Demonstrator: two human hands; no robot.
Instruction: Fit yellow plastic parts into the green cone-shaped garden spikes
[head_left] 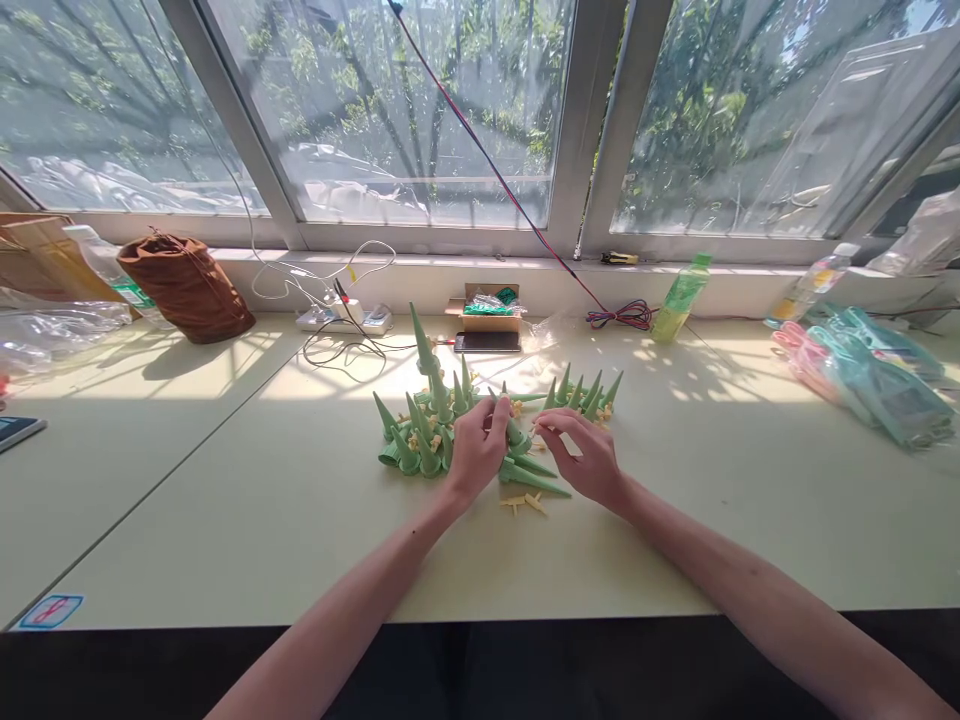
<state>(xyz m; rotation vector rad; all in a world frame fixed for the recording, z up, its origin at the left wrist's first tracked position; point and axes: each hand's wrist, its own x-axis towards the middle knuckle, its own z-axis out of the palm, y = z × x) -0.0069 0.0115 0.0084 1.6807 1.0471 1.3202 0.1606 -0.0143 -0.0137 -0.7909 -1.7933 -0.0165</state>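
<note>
My left hand [478, 447] is closed around a green cone [517, 438], whose wide end faces right. Close to that end, my right hand [589, 458] pinches thumb and forefinger together; a tiny pale bit shows at the fingertips, too small to name. Many more green cones [427, 455] stand upright to the left of and behind my left hand, with small yellow pieces among them. Another group of upright cones [592, 392] is behind my right hand. Below my hands, a few cones [534, 480] lie on their sides near loose yellow plastic pieces [525, 502].
The pale table [300, 540] runs along a window. At the back are a small open box [489, 322], a phone [487, 343], a power strip with cables [345, 312] and a green bottle [681, 300]. A brown bag [187, 285] stands left; plastic packages [870, 370] lie right.
</note>
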